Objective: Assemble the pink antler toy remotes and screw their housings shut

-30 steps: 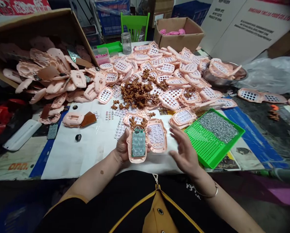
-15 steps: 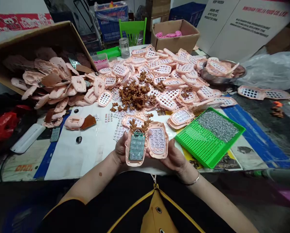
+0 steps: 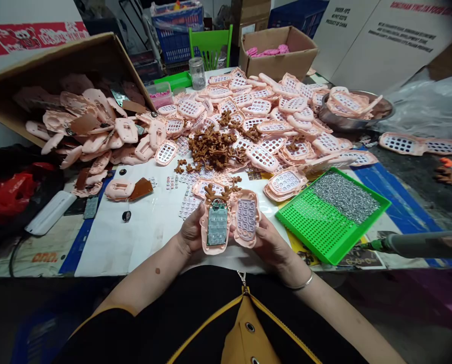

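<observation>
Holding antlered casing (image 3: 215, 227) left — right shell (image 3: 242, 241) now shows lilac keys (image 3: 246, 219).

**Print on a white carton panel (image 3: 377, 45) at 1 o'clock**
"PRODUCT OF CHINA" is printed in black on it, beneath a red heading too clipped to be read; orange lettering, apparently "OMO.", is seen on a mat (image 3: 21, 258) at 8 o'clock.
</observation>
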`<state>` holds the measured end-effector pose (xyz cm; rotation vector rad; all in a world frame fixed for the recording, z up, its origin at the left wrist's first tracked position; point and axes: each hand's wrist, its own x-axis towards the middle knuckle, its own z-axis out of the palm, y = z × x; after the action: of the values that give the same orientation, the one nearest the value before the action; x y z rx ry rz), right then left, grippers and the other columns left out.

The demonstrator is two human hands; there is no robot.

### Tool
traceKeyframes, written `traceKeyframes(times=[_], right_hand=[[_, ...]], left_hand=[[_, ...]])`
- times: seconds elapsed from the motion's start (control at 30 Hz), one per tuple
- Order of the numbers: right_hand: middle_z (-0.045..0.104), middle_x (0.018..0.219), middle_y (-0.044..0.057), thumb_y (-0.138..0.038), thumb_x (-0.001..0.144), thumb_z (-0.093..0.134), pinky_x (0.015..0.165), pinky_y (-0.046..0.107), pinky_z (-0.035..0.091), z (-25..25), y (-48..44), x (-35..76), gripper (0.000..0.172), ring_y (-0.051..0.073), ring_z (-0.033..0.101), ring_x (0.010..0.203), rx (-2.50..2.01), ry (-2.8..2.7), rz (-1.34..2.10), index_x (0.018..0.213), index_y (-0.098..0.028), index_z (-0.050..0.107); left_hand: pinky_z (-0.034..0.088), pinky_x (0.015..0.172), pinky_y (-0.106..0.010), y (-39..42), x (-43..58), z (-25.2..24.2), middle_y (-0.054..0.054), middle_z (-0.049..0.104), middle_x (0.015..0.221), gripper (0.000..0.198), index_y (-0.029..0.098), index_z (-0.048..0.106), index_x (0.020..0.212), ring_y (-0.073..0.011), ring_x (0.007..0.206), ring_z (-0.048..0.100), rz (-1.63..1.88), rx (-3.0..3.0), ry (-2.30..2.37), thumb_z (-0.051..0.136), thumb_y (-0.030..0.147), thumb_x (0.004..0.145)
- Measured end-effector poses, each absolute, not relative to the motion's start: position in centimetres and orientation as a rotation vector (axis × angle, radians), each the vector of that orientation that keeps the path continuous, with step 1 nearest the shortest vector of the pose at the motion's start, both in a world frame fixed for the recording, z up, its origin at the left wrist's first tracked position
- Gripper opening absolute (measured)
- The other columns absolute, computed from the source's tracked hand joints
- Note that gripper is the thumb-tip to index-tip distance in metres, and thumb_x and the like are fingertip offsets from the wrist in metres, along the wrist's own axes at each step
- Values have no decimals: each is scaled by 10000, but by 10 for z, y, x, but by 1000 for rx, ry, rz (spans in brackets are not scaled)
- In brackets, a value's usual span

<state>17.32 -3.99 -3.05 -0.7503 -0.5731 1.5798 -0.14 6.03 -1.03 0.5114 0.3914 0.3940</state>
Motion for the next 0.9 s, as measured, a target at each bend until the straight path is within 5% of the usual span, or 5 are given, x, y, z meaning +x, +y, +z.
traceKeyframes(times=[0.13, 0.37, 0.53, 0.73, 0.9], right_hand=[[675, 1237, 69, -414, 665, 839, 917, 411, 547, -35, -39, 172, 643, 241, 668, 1061, -839, -608, 1461, 1250, -299, 596], [679, 1159, 53, -342, 698, 833, 714, 312, 562, -31, -29, 163, 698, 168, 658, 859, -899, -739, 1452, 1339, -334, 559], [667, 1141, 48, -324, 729, 814, 648, 272, 541, -28, -26, 159, 653, 115, 631, 736, -927, -730, 1469, 1333, -337, 568], [629, 1162, 60, -320, 720, 817, 693, 295, 552, -36, -26, 154, 706, 124, 653, 765, -1036, -755, 1449, 1363, -306, 526], [616, 1170, 58, -350, 695, 829, 793, 318, 566, -36, -25, 148, 711, 153, 671, 882, -1108, -783, 1384, 1341, -287, 538]], left_hand=[[559, 844, -357, 64, -1, -9, -107, 752, 1005, 740, 127, 683, 1123, -225, 832, 719, 560, 508, 540, 865, 572, 560], [553, 848, -337, 63, 5, -5, -106, 757, 951, 651, 106, 714, 1007, -226, 859, 709, 638, 528, 621, 899, 517, 538], [566, 664, -285, 61, 8, -3, -56, 731, 871, 604, 144, 653, 1008, -184, 731, 694, 646, 569, 661, 896, 481, 570], [493, 381, -280, 59, 13, 3, 4, 640, 642, 557, 181, 523, 917, -175, 436, 602, 534, 809, 669, 801, 588, 657], [475, 389, -219, 57, 19, 10, 24, 621, 661, 577, 181, 499, 875, -121, 434, 580, 572, 855, 700, 844, 560, 607]])
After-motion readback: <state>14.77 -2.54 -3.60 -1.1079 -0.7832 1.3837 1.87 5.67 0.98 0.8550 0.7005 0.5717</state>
